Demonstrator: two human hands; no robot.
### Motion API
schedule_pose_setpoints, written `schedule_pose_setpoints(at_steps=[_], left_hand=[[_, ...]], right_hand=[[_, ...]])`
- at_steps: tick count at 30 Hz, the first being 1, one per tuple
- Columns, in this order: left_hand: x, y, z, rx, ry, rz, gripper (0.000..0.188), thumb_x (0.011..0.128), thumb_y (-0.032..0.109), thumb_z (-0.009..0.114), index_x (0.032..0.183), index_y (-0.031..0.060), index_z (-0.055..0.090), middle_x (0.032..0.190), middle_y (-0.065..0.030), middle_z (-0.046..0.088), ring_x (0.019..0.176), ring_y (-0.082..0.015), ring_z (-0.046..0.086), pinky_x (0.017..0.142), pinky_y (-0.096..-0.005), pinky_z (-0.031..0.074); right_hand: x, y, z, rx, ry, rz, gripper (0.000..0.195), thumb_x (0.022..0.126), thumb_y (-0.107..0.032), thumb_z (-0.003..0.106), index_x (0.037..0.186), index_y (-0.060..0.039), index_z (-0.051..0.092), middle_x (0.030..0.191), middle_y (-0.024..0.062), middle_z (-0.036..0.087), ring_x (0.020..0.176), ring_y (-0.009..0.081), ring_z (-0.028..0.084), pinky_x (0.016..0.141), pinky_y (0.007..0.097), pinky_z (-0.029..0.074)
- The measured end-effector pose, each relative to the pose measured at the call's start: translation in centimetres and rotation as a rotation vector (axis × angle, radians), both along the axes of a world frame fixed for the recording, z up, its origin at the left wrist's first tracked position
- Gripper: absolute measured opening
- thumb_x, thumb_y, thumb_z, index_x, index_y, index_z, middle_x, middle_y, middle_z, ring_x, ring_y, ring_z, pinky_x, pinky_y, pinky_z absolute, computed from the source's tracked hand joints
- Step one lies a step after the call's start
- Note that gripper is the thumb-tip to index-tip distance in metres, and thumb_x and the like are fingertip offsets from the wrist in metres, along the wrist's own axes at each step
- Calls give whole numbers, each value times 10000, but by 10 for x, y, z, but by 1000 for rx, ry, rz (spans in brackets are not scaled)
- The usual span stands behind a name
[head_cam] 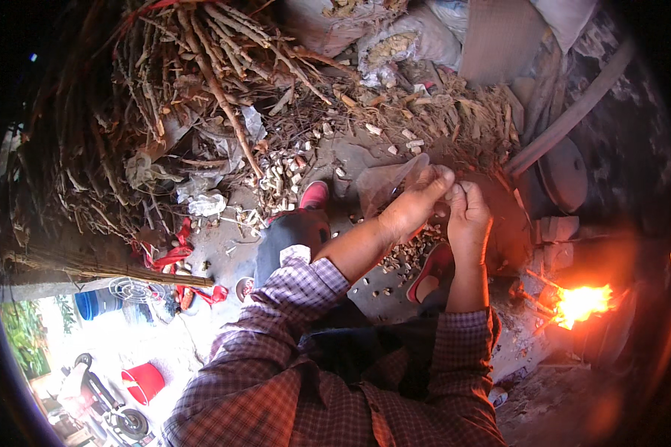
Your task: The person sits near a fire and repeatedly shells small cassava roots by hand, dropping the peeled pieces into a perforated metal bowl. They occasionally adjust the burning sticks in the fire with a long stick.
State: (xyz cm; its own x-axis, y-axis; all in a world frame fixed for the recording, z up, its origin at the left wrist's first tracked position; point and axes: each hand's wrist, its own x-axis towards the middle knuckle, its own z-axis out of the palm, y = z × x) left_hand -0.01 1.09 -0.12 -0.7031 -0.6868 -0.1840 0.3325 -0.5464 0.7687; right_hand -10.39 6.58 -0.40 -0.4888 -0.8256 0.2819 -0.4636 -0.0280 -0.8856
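My left hand and my right hand meet in front of me, fingertips pinched close together. Whatever lies between the fingers is too small to make out. A translucent plastic bag shows just beyond my left hand; whether the hand touches it, I cannot tell. Beneath my hands, many small brown pieces, which look like peanuts or their shells, are scattered on the floor between my red shoes.
At the right a fire burns with sticks poking out of it. A large heap of branches fills the upper left. A wooden pole leans near a round lid. Outside at lower left are a red bucket and a scooter.
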Motion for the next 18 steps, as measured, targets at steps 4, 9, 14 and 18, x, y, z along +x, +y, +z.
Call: schedule_pose_setpoints(at_steps=[4, 9, 14, 18], left_hand=[[1, 4, 3, -78, 13, 72, 151, 897, 159, 540, 955, 20, 552, 762, -13, 561, 640, -85, 510, 594, -215, 426], [5, -3, -4, -37, 37, 5, 135, 912, 145, 516, 943, 27, 574, 740, -8, 548, 627, -88, 490, 588, -221, 415], [5, -2, 1, -29, -63, 23, 151, 923, 172, 501, 917, 35, 563, 747, 3, 536, 651, -69, 479, 599, -207, 414], [7, -3, -3, -146, -76, 6, 139, 916, 182, 522, 931, 51, 566, 767, 19, 540, 659, -48, 480, 592, -177, 408]], right_hand=[[1, -4, 4, 31, -47, -112, 96, 896, -115, 517, 924, -34, 562, 706, 54, 596, 586, 92, 533, 516, 286, 473], [-4, -5, -4, -60, -366, 42, 96, 890, -103, 539, 905, -17, 581, 735, 16, 586, 673, 65, 535, 602, 222, 459], [-6, -1, 6, -22, -484, 145, 116, 863, 0, 518, 955, -16, 586, 784, -11, 578, 701, 50, 533, 606, 197, 458], [-6, -1, 1, -33, -507, 149, 72, 857, 5, 525, 909, -13, 571, 754, -3, 574, 667, 47, 523, 589, 193, 445]])
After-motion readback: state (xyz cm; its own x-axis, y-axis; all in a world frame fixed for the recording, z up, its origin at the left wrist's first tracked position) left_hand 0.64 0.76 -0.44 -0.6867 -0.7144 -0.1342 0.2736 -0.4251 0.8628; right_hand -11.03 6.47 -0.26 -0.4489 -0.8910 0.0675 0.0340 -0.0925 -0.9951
